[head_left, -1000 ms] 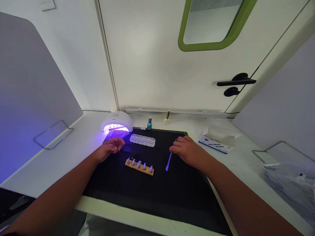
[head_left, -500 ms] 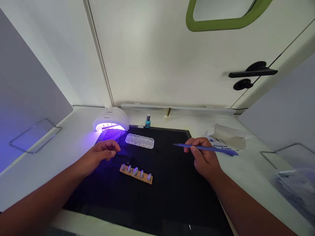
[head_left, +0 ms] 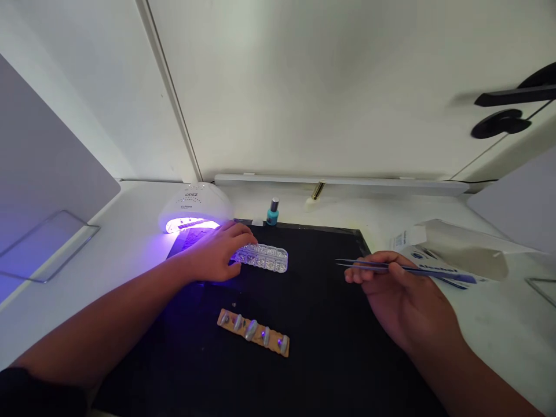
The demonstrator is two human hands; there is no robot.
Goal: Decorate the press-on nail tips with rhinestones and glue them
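My left hand [head_left: 217,253] has its thumb and fingers closed around the left end of a clear compartment case [head_left: 268,258] holding small glittering pieces. Between the fingers and thumb of my right hand [head_left: 406,289] are tweezers [head_left: 369,266], their slim tips pointing left and slightly apart with nothing visible between them. Nearer to me, a tan strip [head_left: 274,345] bears several pale false nails, some with shiny spots. One tiny shiny piece [head_left: 234,304] lies on the black mat just beyond that strip.
A white nail lamp [head_left: 197,200] glows purple at the back left. Behind the black mat [head_left: 330,324] stand a turquoise bottle [head_left: 272,216] and a gold-capped bottle [head_left: 318,190]. An opened alcohol pads box [head_left: 460,249] lies to the right, beneath a black door handle [head_left: 516,97].
My left hand has moved right and taken hold of the clear case. My right hand still holds the tweezers, whose tips now show a gap. The view has shifted slightly.
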